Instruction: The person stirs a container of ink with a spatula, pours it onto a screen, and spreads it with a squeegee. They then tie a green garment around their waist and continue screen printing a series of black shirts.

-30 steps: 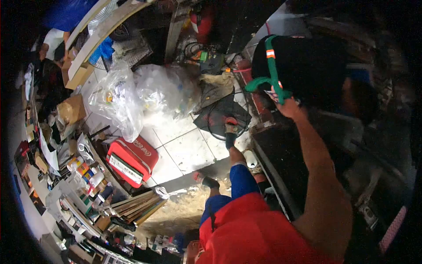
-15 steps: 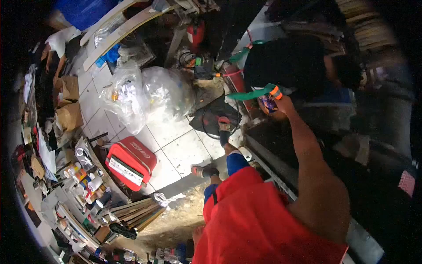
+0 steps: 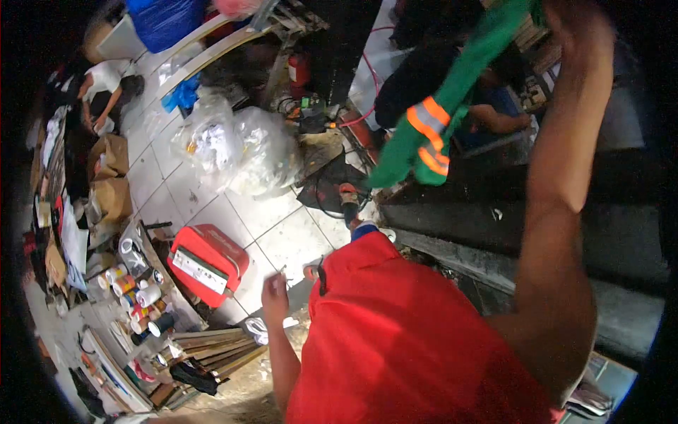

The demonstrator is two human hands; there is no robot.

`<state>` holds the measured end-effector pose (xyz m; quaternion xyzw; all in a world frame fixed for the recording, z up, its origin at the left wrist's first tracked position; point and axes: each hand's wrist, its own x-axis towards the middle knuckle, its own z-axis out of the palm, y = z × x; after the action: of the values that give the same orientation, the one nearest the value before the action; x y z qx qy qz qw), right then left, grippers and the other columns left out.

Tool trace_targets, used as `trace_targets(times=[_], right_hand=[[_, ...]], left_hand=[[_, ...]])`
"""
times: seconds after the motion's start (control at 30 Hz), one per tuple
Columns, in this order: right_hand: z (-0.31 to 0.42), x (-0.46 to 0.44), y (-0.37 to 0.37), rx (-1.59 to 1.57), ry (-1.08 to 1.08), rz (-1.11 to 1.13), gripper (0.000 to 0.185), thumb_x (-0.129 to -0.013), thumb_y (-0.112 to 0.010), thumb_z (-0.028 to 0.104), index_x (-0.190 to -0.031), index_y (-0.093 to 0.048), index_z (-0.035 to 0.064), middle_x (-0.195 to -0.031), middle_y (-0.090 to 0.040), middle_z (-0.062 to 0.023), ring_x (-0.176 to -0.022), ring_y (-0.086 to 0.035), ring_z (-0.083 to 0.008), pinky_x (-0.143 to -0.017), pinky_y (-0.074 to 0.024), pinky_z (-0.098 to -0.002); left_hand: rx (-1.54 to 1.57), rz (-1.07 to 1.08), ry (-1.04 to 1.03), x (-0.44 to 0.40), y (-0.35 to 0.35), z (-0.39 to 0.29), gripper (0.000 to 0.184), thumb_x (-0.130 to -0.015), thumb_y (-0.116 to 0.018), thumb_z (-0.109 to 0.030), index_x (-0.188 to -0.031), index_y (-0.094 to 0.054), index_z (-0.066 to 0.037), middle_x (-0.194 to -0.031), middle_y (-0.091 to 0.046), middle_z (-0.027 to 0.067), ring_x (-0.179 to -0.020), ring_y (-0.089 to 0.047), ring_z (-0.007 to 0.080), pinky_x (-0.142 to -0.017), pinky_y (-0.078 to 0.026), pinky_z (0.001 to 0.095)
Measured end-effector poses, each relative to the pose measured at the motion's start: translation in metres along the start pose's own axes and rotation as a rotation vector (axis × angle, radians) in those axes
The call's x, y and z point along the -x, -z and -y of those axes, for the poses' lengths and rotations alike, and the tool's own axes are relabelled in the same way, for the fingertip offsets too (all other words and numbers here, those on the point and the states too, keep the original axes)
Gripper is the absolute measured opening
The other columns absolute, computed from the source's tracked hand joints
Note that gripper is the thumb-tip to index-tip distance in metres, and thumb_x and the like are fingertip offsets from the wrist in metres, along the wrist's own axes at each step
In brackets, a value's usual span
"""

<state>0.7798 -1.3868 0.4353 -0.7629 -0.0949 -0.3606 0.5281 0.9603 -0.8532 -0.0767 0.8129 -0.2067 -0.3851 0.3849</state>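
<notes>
My right hand (image 3: 568, 21) is raised at the upper right, its fingers closed on a long green cloth (image 3: 487, 46), and partly blurred and dark. The cloth hangs down to the left and looks like a garment, with orange and silver reflective bands (image 3: 427, 116) near its lower end. My left hand (image 3: 275, 297) is low in front of my red shirt, above the tiled floor, its fingers curled. A tiny pale thing seems to show at the fingertips, too small to name.
A red cooler box (image 3: 205, 265) stands on the white tiles. Clear plastic bags (image 3: 261, 152) lie beyond it. Paint cans and bottles (image 3: 145, 293) and wood strips (image 3: 212, 346) are at the left. One person (image 3: 106, 85) bends at the far left; another person's arm (image 3: 494, 119) reaches at the right.
My right hand has lifted the green cloth up and to the right, away from the dark area beside the other person. My left hand has come into view.
</notes>
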Motion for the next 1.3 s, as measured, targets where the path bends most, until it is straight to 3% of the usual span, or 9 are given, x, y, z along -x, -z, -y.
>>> trace_targets(times=[0.07,0.27,0.43,0.63,0.87,0.97,1.1,1.2,1.3], right_hand=[[0.027,-0.054,-0.063,0.833,0.137,-0.332,0.031,-0.1,-0.064,0.037,-0.109,-0.06,0.0076,-0.083,-0.066,-0.0054,-0.066,-0.062,-0.0096,-0.058,-0.0481,-0.0239],[0.082,-0.067,-0.194,0.673,0.102,-0.214,0.03,-0.101,-0.062,0.036,-0.109,-0.06,0.0073,-0.085,-0.066,-0.0058,-0.067,-0.062,-0.0102,-0.06,-0.0489,-0.0243],[0.108,-0.063,-0.262,0.545,0.078,-0.058,0.03,-0.102,-0.061,0.036,-0.11,-0.06,0.007,-0.085,-0.066,-0.0061,-0.068,-0.063,-0.0107,-0.061,-0.0495,-0.0246],[0.111,-0.075,-0.325,0.362,0.04,0.205,0.03,-0.103,-0.06,0.035,-0.111,-0.06,0.0066,-0.087,-0.067,-0.0066,-0.07,-0.064,-0.0113,-0.062,-0.0503,-0.025],[0.102,-0.131,-0.405,0.028,0.083,0.617,0.029,-0.103,-0.058,0.034,-0.111,-0.061,0.0062,-0.088,-0.067,-0.007,-0.071,-0.065,-0.012,-0.063,-0.0512,-0.0254],[0.094,-0.161,-0.436,-0.121,0.112,0.814,0.029,-0.104,-0.058,0.034,-0.112,-0.061,0.006,-0.088,-0.067,-0.0072,-0.072,-0.065,-0.0123,-0.064,-0.0516,-0.0256],[0.077,-0.177,-0.494,-0.266,0.185,0.804,0.031,-0.106,-0.054,0.033,-0.112,-0.061,0.0042,-0.092,-0.068,-0.0083,-0.076,-0.067,-0.0147,-0.068,-0.0537,-0.0276],[0.036,-0.186,-0.542,-0.643,0.162,0.605,0.036,-0.108,-0.047,0.029,-0.114,-0.062,-0.0019,-0.098,-0.07,-0.0104,-0.084,-0.07,-0.0213,-0.076,-0.0578,-0.0327],[0.005,-0.218,-0.578,-0.864,-0.002,0.907,0.04,-0.105,-0.052,0.03,-0.124,-0.057,-0.0047,-0.106,-0.071,-0.0134,-0.093,-0.071,-0.0226,-0.08,-0.0589,-0.0377]], left_hand=[[0.306,0.017,-0.245,-0.021,0.002,-0.05,0.048,-0.095,-0.069,-0.011,-0.138,-0.049,0.0,-0.128,-0.062,0.0161,-0.113,-0.063,0.0241,-0.095,-0.053,0.0346],[0.199,-0.047,-0.647,0.019,0.068,-0.187,0.078,-0.082,-0.085,-0.026,-0.145,-0.044,-0.005,-0.131,-0.064,0.0206,-0.121,-0.062,0.0308,-0.099,-0.051,0.0428],[0.137,0.007,-0.354,0.065,0.101,-0.174,0.043,-0.083,-0.085,-0.02,-0.114,-0.062,0.001,-0.099,-0.072,0.0113,-0.092,-0.071,0.0193,-0.083,-0.056,0.0321],[0.045,-0.526,-1.17,0.143,0.132,-0.244,0.033,-0.072,-0.091,-0.006,-0.086,-0.061,-0.003,-0.086,-0.065,0.008,-0.077,-0.063,0.017,-0.067,-0.051,0.0305],[-0.058,-0.813,-1.036,0.178,0.248,-0.243,0.062,-0.088,-0.075,-0.023,-0.138,-0.051,0.003,-0.139,-0.059,0.0194,-0.123,-0.059,0.0301,-0.102,-0.046,0.0393],[-0.061,-0.502,-0.683,0.195,0.279,-0.231,0.048,-0.098,-0.066,-0.026,-0.137,-0.055,-0.002,-0.107,-0.069,0.0108,-0.093,-0.065,0.0156,-0.081,-0.052,0.03],[0.836,-0.185,-0.611,0.211,0.272,-0.201,0.069,-0.102,-0.052,-0.054,-0.152,-0.036,-0.01,-0.127,-0.057,0.0114,-0.085,-0.063,0.0128,-0.065,-0.056,0.0278],[0.127,-0.824,-0.372,0.177,0.264,-0.157,0.07,-0.093,-0.073,-0.031,-0.149,-0.04,-0.007,-0.131,-0.056,0.0122,-0.118,-0.059,0.0243,-0.095,-0.053,0.0364],[0.13,-0.704,-0.395,0.14,0.253,-0.102,0.072,-0.079,-0.084,-0.017,-0.141,-0.049,-0.006,-0.135,-0.053,0.0153,-0.125,-0.054,0.0277,-0.102,-0.048,0.0395]])
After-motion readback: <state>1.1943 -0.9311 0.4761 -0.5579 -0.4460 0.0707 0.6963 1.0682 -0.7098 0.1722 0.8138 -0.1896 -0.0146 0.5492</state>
